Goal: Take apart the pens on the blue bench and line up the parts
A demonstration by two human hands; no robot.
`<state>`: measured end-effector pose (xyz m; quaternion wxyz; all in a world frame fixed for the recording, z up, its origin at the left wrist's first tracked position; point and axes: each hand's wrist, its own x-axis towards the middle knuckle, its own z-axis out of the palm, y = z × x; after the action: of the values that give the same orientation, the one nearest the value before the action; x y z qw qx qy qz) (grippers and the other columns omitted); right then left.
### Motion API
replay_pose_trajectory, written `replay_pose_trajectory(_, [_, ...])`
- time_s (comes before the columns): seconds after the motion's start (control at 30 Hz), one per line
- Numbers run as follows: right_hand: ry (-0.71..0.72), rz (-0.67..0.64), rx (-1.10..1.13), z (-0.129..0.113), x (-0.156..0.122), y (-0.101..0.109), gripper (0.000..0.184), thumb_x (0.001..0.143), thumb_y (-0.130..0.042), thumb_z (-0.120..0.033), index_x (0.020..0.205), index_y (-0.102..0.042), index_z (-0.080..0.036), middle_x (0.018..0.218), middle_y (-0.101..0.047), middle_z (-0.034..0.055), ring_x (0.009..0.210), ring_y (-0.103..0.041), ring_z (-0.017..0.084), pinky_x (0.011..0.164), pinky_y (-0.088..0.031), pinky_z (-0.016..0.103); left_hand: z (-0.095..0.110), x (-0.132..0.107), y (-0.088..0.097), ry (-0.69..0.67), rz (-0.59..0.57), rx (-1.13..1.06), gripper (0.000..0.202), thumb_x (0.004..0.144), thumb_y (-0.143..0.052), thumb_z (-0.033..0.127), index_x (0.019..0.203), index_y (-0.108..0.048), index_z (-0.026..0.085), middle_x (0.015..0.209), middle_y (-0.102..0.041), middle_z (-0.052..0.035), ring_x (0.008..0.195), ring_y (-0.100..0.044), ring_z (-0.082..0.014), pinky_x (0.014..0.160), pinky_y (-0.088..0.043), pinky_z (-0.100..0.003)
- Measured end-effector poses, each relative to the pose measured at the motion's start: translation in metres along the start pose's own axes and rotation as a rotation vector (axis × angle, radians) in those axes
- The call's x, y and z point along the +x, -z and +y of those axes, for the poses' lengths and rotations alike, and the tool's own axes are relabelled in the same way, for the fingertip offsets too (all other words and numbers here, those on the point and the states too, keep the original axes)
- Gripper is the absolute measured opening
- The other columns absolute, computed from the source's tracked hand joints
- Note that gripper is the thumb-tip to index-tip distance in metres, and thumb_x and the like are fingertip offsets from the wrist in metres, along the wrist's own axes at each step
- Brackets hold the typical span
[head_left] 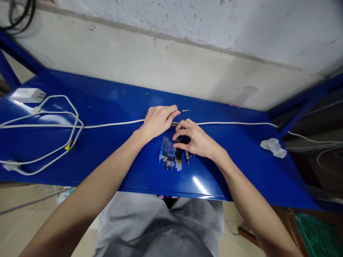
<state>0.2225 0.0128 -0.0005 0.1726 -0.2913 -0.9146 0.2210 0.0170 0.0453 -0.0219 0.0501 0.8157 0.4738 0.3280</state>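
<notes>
My left hand (pixel 160 120) is closed in a pinch on a thin pen refill (pixel 184 111), whose pointed tip sticks out to the right. Most of its length is hidden by the fingers. My right hand (pixel 194 137) hovers at a row of pen parts, thumb and forefinger curved and apart, with nothing visible between them. Below it lie dark refills (pixel 178 159) with yellowish and clear ends. Clear pen barrels (pixel 166 151) with blue and black ends lie side by side to their left. A grey pen piece (pixel 187 156) lies partly under my right hand.
A white cable (pixel 112 124) runs across the blue table (pixel 144 175) behind the pen parts and loops at left. A white power adapter (pixel 29 95) sits at back left. Crumpled clear plastic (pixel 273 147) lies at right. A wall (pixel 160 64) stands behind the table.
</notes>
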Motion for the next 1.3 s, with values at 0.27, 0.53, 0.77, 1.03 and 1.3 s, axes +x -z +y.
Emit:
replay_pose_trajectory(0.27, [-0.017, -0.07, -0.033, -0.002, 0.002, -0.001, 0.02, 0.085, -0.082, -0.036, 0.096, -0.077, -0.02, 0.104, -0.063, 0.0069, 0.096, -0.052, 0.024, 0.088, -0.047, 0.041, 0.0, 0.0, 0.0, -0.001, 0.005, -0.014, 0.032, 0.107, -0.045, 0.034, 0.086, -0.066, 0.02, 0.073, -0.066, -0.0009, 0.066, -0.058, -0.0154, 0.059, -0.029, -0.029])
replay_pose_trajectory(0.53, [-0.008, -0.04, 0.02, -0.004, 0.003, -0.004, 0.012, 0.086, -0.081, -0.024, 0.096, -0.075, -0.019, 0.104, -0.065, 0.0062, 0.096, -0.055, 0.023, 0.093, -0.047, 0.043, 0.0, -0.001, -0.001, 0.003, -0.013, -0.016, 0.031, 0.107, -0.046, 0.033, 0.086, -0.064, 0.02, 0.074, -0.066, -0.0002, 0.066, -0.058, -0.0153, 0.059, -0.029, -0.029])
replay_pose_trajectory(0.77, [-0.018, 0.114, 0.311, -0.001, 0.002, 0.001, 0.009, 0.087, -0.076, -0.013, 0.084, -0.072, -0.02, 0.088, -0.072, 0.0007, 0.08, -0.063, 0.017, 0.081, -0.051, 0.034, 0.001, -0.001, 0.0, -0.002, -0.025, -0.041, 0.031, 0.106, -0.046, 0.031, 0.084, -0.065, 0.02, 0.075, -0.067, -0.0004, 0.068, -0.06, -0.0156, 0.061, -0.032, -0.029])
replay_pose_trajectory(1.03, [-0.25, 0.833, 0.733, 0.034, 0.003, 0.004, 0.018, 0.082, -0.08, -0.022, 0.097, -0.071, -0.023, 0.085, -0.068, -0.0005, 0.08, -0.068, 0.016, 0.081, -0.056, 0.034, 0.001, -0.002, -0.003, -0.107, -0.07, -0.019, 0.028, 0.106, -0.046, 0.027, 0.093, -0.069, 0.02, 0.088, -0.072, -0.0019, 0.083, -0.069, -0.0178, 0.067, -0.043, -0.029])
replay_pose_trajectory(1.3, [-0.236, 0.748, 0.857, 0.038, 0.004, -0.002, 0.025, 0.078, -0.082, -0.026, 0.1, -0.07, -0.021, 0.089, -0.068, 0.0005, 0.08, -0.07, 0.015, 0.083, -0.058, 0.034, 0.0, -0.005, -0.009, -0.14, -0.046, -0.048, 0.029, 0.105, -0.046, 0.023, 0.12, -0.072, 0.022, 0.115, -0.078, -0.0051, 0.1, -0.075, -0.0209, 0.081, -0.055, -0.03])
